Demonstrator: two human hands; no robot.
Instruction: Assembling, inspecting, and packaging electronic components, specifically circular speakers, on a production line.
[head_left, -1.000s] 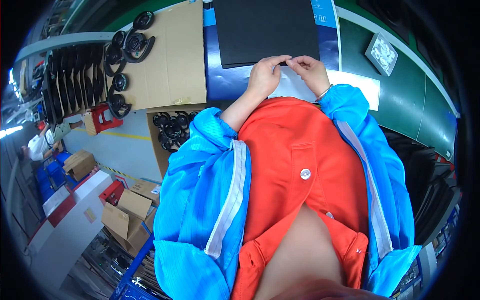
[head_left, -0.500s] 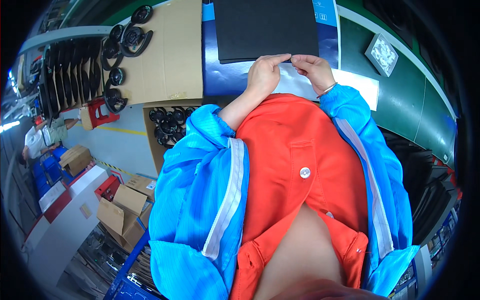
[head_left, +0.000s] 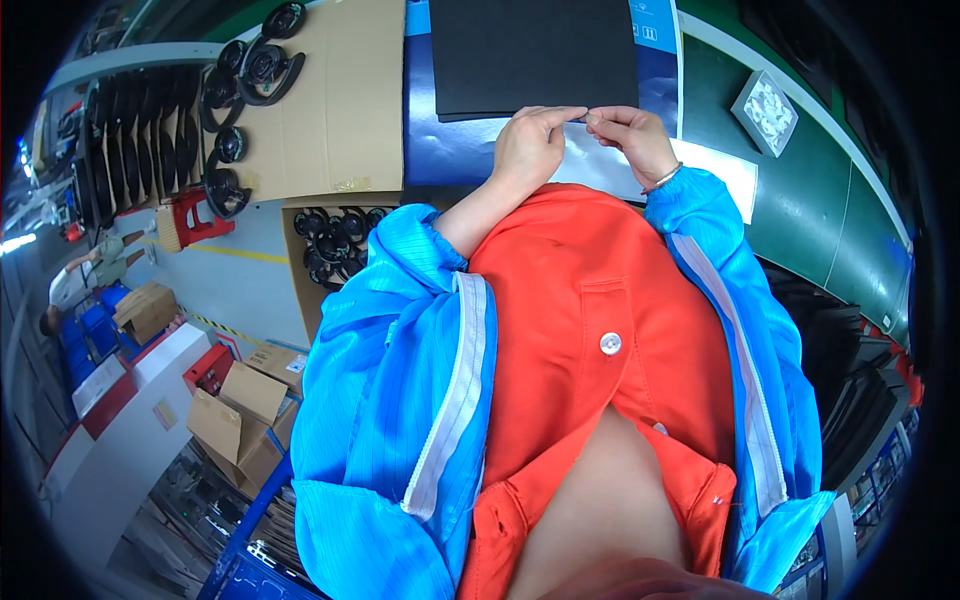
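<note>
Sheets (head_left: 535, 58), black, layered, lay on glossy blue board (head_left: 465, 158) | left hand (head_left: 530, 148), right hand (head_left: 642, 142) met by their near edge; finger grip I couldn't tell | uneven pinching might have creased them

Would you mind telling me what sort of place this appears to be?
Most likely a factory assembly area: matching black curved parts lie on a cardboard sheet, more sit in an open carton, and yellow-and-black tape marks the floor.
</note>
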